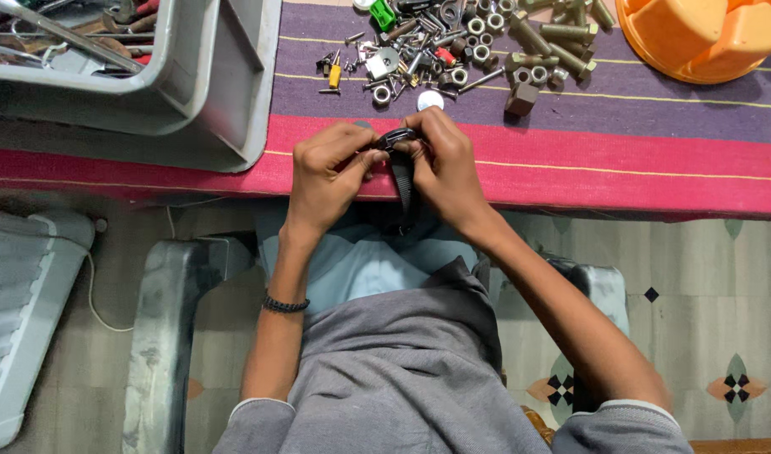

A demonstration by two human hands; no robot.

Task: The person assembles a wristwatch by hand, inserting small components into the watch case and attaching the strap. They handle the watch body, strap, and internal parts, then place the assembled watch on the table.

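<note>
Head view: you look straight down at your own lap, your hands, then the table beyond.
Nearest, bottom of frame: your grey shirt (419, 378) and pale blue lap; a dark beaded bracelet (284, 304) sits on your left wrist, count one.
Seat: a grey metal chair frame (163, 336) shows at both sides of your legs.
Left hand (326, 172): centre of frame, fingers curled narrow, pinching the left side of the black buckle (395, 139); it looks placed to brace the piece against the table's near edge.
Right hand (444, 164): just beside the left, fingers closed tight on the buckle's right side, thumb over the top.
Black strap (404, 189): one, hanging down from the buckle between your two wrists, off the table edge toward your lap.
Striped cloth (621, 160): one, pink band nearest you, purple band beyond, thin yellow lines between.
White disc (430, 100): one, just past your right knuckles.
Loose hardware (469, 50): upper centre, a spread of nuts, bolts, washers and screws, too many and too overlapped to count; one green piece (383, 14) among them.
Grey plastic tray (209, 84): upper left, one, holding long metal tools.
Orange plastic container (705, 34): upper right corner, one, partly cut off.
</note>
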